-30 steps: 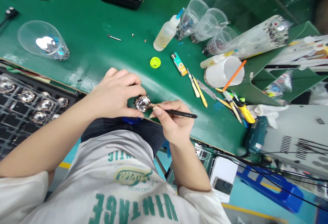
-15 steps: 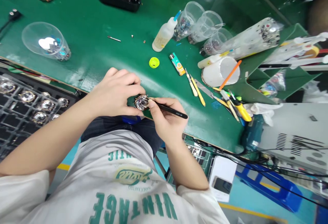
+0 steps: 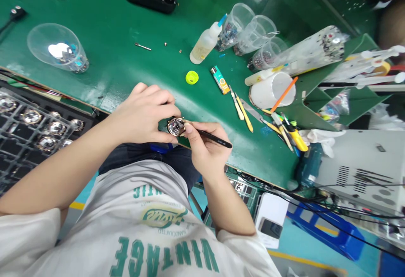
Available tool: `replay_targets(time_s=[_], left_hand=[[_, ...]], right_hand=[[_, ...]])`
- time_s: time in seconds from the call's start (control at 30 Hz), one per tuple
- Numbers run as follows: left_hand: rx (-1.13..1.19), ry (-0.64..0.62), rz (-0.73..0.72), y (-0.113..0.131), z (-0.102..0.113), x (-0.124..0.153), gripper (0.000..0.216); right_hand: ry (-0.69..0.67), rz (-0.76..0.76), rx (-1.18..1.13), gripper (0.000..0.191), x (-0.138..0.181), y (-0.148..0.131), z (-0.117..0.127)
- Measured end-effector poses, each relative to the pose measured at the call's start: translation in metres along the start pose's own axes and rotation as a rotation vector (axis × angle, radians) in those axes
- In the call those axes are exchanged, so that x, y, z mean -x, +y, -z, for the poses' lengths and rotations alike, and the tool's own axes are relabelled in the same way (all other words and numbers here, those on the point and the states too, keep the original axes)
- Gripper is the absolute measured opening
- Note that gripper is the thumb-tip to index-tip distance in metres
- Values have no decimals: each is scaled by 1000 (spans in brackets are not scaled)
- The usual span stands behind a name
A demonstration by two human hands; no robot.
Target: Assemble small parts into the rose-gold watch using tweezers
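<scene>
My left hand (image 3: pixel 144 114) is curled around a small round watch case (image 3: pixel 176 126) with a rose-gold rim, held at the near edge of the green bench (image 3: pixel 120 61). My right hand (image 3: pixel 207 148) pinches a thin black tool (image 3: pixel 215 139) like a pen. The tool's tip rests on the right side of the watch case, under my fingertips. Both hands sit close together just above my lap.
A black tray of watch cases (image 3: pixel 34 129) lies at the left. On the bench are a clear cup (image 3: pixel 57 49), a glue bottle (image 3: pixel 205 42), more clear cups (image 3: pixel 249 30), a yellow cap (image 3: pixel 191 77), a lighter (image 3: pixel 220 80), and loose tools (image 3: pixel 284 127).
My right hand has slid left along the black tool toward the watch case, so my fingertips now sit right at the case. The left hand has hardly moved.
</scene>
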State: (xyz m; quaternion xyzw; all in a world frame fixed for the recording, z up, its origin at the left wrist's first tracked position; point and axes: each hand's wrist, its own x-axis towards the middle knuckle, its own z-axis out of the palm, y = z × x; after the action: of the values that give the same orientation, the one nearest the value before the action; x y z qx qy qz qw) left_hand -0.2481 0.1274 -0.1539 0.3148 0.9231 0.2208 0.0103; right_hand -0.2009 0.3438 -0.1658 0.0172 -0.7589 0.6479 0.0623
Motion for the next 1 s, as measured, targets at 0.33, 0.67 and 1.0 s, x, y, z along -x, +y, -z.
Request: replay_targets(time_s=[0.33, 0.67, 1.0], left_hand=[[12, 5, 3, 1, 1, -1, 48], [1, -11, 11, 0, 0, -1, 52], [21, 9, 12, 0, -1, 0, 51]], right_hand=[[15, 35, 97, 12, 2, 3, -1], [13, 161, 163, 10, 1, -4, -4], [-68, 47, -75, 13, 4, 2, 6]])
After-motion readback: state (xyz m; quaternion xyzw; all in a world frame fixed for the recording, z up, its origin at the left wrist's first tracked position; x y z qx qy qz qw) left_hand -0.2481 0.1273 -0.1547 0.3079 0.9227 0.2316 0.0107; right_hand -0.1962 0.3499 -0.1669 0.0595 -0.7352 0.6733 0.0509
